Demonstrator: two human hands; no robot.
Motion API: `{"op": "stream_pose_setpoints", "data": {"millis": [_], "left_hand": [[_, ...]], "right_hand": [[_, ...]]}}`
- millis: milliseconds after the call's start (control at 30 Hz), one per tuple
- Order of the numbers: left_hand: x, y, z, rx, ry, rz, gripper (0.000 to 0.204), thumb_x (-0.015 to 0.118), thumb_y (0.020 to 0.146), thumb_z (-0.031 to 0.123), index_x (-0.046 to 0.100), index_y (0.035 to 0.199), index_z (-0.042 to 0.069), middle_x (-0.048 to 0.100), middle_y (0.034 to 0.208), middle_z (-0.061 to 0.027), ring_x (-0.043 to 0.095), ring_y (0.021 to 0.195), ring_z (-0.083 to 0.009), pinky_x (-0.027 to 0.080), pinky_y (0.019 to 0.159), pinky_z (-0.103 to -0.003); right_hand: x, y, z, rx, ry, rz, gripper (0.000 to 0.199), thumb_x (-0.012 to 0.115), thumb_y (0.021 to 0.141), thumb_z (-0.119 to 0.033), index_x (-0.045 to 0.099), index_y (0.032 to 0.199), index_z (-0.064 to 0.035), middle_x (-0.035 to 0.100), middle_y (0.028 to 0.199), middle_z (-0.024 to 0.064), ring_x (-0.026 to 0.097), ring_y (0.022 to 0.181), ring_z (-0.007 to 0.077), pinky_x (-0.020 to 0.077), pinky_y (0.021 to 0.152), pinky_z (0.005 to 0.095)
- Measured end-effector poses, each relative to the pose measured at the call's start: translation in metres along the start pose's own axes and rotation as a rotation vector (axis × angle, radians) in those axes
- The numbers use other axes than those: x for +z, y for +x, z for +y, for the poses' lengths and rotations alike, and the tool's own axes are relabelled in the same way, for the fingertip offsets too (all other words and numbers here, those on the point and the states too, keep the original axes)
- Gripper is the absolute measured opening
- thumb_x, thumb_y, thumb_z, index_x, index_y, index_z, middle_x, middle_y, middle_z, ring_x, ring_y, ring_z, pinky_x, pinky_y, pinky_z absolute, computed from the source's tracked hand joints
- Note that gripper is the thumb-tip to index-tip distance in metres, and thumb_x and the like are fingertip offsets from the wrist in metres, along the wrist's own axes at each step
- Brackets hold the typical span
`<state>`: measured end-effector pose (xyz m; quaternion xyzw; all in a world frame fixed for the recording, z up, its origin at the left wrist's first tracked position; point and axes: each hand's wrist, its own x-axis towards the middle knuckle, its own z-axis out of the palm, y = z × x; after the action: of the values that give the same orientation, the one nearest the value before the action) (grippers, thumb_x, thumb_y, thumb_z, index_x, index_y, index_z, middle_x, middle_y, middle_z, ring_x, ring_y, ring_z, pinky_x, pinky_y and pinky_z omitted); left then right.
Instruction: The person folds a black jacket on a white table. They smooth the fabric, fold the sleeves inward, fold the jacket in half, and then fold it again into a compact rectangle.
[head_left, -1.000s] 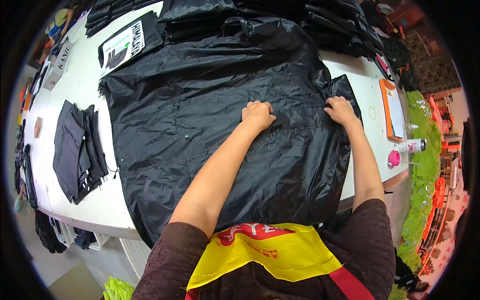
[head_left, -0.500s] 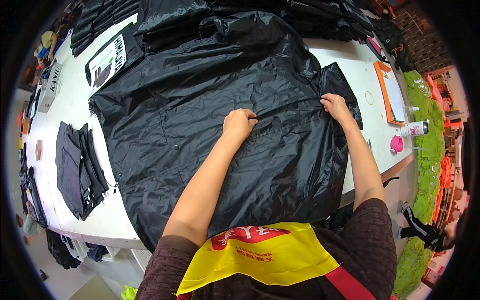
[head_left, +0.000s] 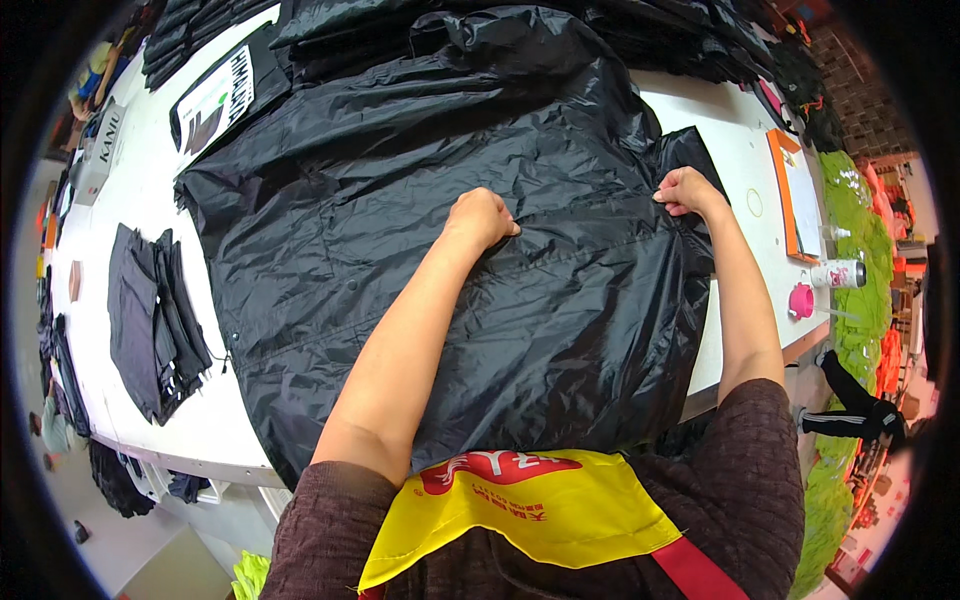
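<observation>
A shiny black hooded jacket (head_left: 330, 250) lies spread out, its surface full of small creases. On its middle, my left hand (head_left: 480, 217) is closed with thumb and fingers pinching the cloth. Farther right, my right hand (head_left: 688, 192) pinches the same jacket near a seam by the sleeve. A faint seam line runs across the cloth between both hands. Small snaps show on the left part of the jacket, and its hood (head_left: 520, 40) is bunched at the far end.
A white table (head_left: 230, 420) bears the jacket. Left lie folded dark garments (head_left: 150, 320) and a packaged black item (head_left: 225, 95). Stacked black garments (head_left: 680, 40) stand behind. At right are an orange clipboard (head_left: 783, 195), a white tumbler (head_left: 838, 273) and a pink cup (head_left: 801, 301).
Both hands have shifted a little farther up the jacket, the right one also slightly to the right. The raised dark fold that ran between them has flattened.
</observation>
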<state>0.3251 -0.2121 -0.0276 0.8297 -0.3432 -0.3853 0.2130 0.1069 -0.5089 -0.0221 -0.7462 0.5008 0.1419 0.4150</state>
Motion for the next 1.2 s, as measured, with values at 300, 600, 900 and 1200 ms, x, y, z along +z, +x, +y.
{"op": "stream_pose_setpoints", "data": {"millis": [300, 600, 900, 1200], "left_hand": [[0.03, -0.008, -0.034, 0.357, -0.012, 0.282, 0.026, 0.07, 0.073, 0.028, 0.066, 0.09, 0.009, 0.066, 0.09, -0.0138, 0.062, 0.088, -0.0311, 0.049, 0.08, -0.038], [-0.078, -0.148, -0.216, 0.298, 0.289, 0.716, 0.018, 0.067, 0.076, 0.023, 0.067, 0.081, 0.006, 0.065, 0.081, -0.0112, 0.062, 0.08, -0.0298, 0.049, 0.073, -0.039], [-0.141, -0.25, -0.341, 0.005, 0.062, 0.723, 0.019, 0.066, 0.077, 0.016, 0.069, 0.088, 0.001, 0.064, 0.087, -0.0158, 0.06, 0.085, -0.0308, 0.047, 0.078, -0.035], [-0.161, -0.258, -0.349, -0.294, -0.566, 0.44, 0.031, 0.073, 0.075, 0.024, 0.064, 0.093, 0.0, 0.059, 0.074, 0.0012, 0.051, 0.065, -0.0096, 0.04, 0.061, -0.024]], "right_hand": [[0.065, -0.022, -0.061, -0.392, -0.921, 0.347, 0.016, 0.066, 0.075, -0.015, 0.063, 0.084, -0.0018, 0.065, 0.09, 0.0194, 0.063, 0.085, 0.0336, 0.0498, 0.071, 0.0421], [0.322, -0.12, -0.204, -1.136, -0.272, -0.014, 0.023, 0.056, 0.086, -0.025, 0.063, 0.096, -0.0059, 0.063, 0.093, 0.0162, 0.059, 0.091, 0.033, 0.0471, 0.077, 0.0423], [0.342, -0.139, -0.241, -0.852, -0.34, -0.121, 0.02, 0.062, 0.082, -0.018, 0.067, 0.097, -0.006, 0.065, 0.092, 0.0174, 0.061, 0.09, 0.0349, 0.0476, 0.08, 0.0415], [0.348, -0.118, -0.243, -0.884, -0.357, -0.121, 0.019, 0.068, 0.071, -0.016, 0.07, 0.088, -0.0094, 0.066, 0.091, 0.0144, 0.062, 0.088, 0.0323, 0.05, 0.079, 0.0399]]}}
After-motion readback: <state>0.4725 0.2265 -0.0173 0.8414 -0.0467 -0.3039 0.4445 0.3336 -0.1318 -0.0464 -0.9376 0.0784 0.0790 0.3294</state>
